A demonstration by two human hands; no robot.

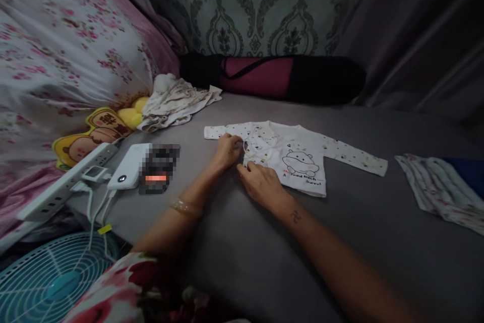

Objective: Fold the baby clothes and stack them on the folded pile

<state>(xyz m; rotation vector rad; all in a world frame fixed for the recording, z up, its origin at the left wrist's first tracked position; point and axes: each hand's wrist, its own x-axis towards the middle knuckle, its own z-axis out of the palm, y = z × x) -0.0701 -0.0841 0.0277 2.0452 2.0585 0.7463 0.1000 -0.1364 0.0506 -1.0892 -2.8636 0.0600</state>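
Observation:
A white long-sleeved baby shirt lies spread on the grey bed sheet, with a hippo-like drawing and lettering on its front panel. Small prints dot its sleeves and left side, where thin white tie strings show. At the shirt's left side edge, below the left sleeve, my left hand has its fingers closed on the cloth. My right hand pinches the lower left corner, its fingers bent and close to the left hand. The fingertips partly hide the fabric they hold.
A power strip, white power bank and blurred-out phone lie left, with cables running down past a blue fan. Crumpled clothes and a yellow cushion sit behind. Folded clothes lie right; a long black-and-maroon bag lines the wall.

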